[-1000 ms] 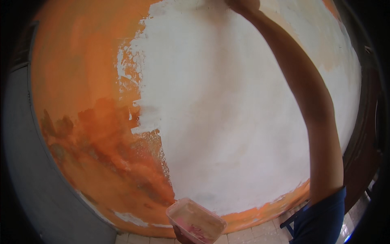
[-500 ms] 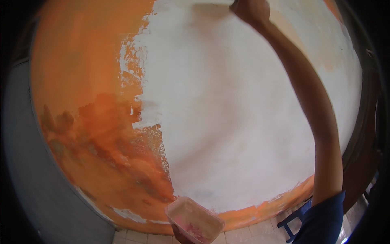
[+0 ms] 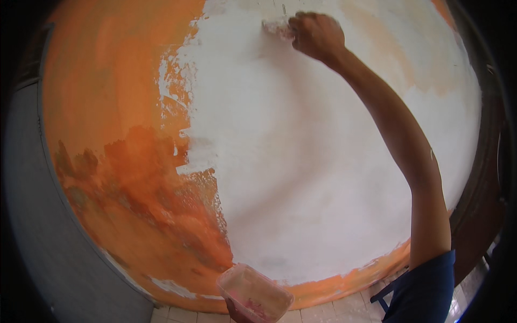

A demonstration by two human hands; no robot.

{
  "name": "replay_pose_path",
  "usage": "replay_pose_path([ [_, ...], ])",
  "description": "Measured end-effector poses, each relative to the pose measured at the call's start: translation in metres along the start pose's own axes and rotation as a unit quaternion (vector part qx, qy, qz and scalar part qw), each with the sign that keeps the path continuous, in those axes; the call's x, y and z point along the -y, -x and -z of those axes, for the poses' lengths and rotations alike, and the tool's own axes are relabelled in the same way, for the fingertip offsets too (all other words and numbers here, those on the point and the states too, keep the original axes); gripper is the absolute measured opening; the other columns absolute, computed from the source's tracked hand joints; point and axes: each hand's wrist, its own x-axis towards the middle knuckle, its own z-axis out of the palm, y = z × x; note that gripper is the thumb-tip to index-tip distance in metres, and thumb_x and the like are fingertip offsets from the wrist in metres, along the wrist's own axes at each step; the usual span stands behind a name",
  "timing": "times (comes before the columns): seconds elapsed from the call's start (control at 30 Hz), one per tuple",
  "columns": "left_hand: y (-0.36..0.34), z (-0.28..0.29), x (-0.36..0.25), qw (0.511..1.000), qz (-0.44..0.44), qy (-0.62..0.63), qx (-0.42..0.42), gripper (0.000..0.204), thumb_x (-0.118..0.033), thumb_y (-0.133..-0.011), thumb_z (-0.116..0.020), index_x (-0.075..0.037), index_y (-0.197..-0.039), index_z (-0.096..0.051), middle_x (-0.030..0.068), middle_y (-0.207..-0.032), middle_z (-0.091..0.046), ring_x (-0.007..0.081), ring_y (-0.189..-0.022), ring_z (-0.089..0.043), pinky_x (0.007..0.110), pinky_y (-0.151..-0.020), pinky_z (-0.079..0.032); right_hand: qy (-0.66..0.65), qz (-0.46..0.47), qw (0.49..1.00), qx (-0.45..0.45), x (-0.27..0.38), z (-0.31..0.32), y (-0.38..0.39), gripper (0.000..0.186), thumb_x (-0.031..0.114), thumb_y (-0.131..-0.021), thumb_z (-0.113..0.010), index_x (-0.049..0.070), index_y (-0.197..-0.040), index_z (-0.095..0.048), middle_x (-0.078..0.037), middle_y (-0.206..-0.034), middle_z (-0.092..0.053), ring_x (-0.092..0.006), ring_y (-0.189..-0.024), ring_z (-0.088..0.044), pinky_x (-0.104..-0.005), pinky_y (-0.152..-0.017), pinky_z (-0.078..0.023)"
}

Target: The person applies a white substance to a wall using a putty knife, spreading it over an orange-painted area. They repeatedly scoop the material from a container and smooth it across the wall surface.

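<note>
My right hand (image 3: 318,37) is raised against the upper wall, closed around a small paint-smeared tool (image 3: 277,28), probably a brush, pressed to the white paint (image 3: 280,140). At the bottom, my left hand (image 3: 234,312), mostly hidden, holds a translucent, pink-stained plastic tub (image 3: 254,290) with pale residue inside. The wall's left part is orange (image 3: 113,91), with darker mottled patches lower down and a ragged edge against the white. A thin orange band (image 3: 334,282) runs along the bottom.
A grey panel (image 3: 70,242), possibly a door, is at the left, and a dark brown surface (image 3: 474,231) at the right. Below the wall is a tiled floor (image 3: 318,312). A blue stool or similar frame (image 3: 383,299) stands beside my sleeve at lower right.
My right hand has come down from the top edge and slightly left, bringing the tool into clearer view. The tub in my left hand has shifted slightly left.
</note>
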Motion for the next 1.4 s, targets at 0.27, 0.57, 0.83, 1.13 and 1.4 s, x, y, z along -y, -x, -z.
replay_pose_path([
  [0.27,-0.009,0.034,0.0,0.993,-0.057,-0.041,0.09,0.07,-0.062,-0.081,-0.044,-0.019,-0.134,-0.035,0.0102,-0.13,-0.042,0.036,-0.117,-0.041,0.06,-0.094,-0.034,-0.019,-0.068,0.979,-0.189,-0.045,0.029,-0.062,0.011,0.006,-0.066,-0.056,0.006,-0.073,-0.064,-0.014,-0.075,-0.062,-0.0329,-0.073,-0.061,-0.0422,-0.063,-0.049],
  [0.57,-0.003,0.005,0.002,0.99,-0.07,-0.044,0.113,0.073,-0.064,-0.079,-0.046,-0.019,-0.135,-0.033,0.0094,-0.132,-0.041,0.0356,-0.117,-0.041,0.061,-0.095,-0.033,0.011,-0.018,0.999,-0.04,0.003,-0.025,-0.068,0.011,0.01,-0.062,-0.058,0.004,-0.07,-0.063,-0.015,-0.076,-0.062,-0.0324,-0.075,-0.061,-0.0424,-0.062,-0.05],
  [0.83,0.006,0.015,-0.003,0.992,-0.031,-0.011,0.119,0.072,-0.063,-0.079,-0.046,-0.019,-0.135,-0.034,0.0092,-0.131,-0.042,0.0353,-0.118,-0.041,0.061,-0.095,-0.033,-0.025,0.036,0.998,0.043,0.023,0.02,0.002,0.018,0.009,-0.062,-0.059,0.009,-0.079,-0.064,-0.008,-0.082,-0.063,-0.0295,-0.074,-0.061,-0.0411,-0.065,-0.05],
  [1.13,0.006,0.023,0.0,0.986,-0.016,-0.001,0.163,0.075,-0.064,-0.078,-0.047,-0.018,-0.136,-0.032,0.0097,-0.133,-0.041,0.0358,-0.119,-0.04,0.061,-0.096,-0.033,0.034,0.052,0.984,-0.168,-0.048,-0.01,-0.122,0.008,0.004,-0.064,-0.057,0.004,-0.07,-0.063,-0.015,-0.074,-0.062,-0.0353,-0.069,-0.06,-0.0432,-0.06,-0.05],
  [1.4,0.011,0.019,-0.006,0.992,-0.047,-0.022,0.114,0.075,-0.063,-0.079,-0.046,-0.018,-0.136,-0.032,0.0101,-0.133,-0.04,0.036,-0.12,-0.039,0.061,-0.096,-0.032,0.019,0.039,0.997,0.07,-0.004,0.018,-0.038,0.011,0.011,-0.055,-0.059,0.008,-0.065,-0.063,-0.016,-0.068,-0.062,-0.0351,-0.066,-0.06,-0.0443,-0.059,-0.049],
])
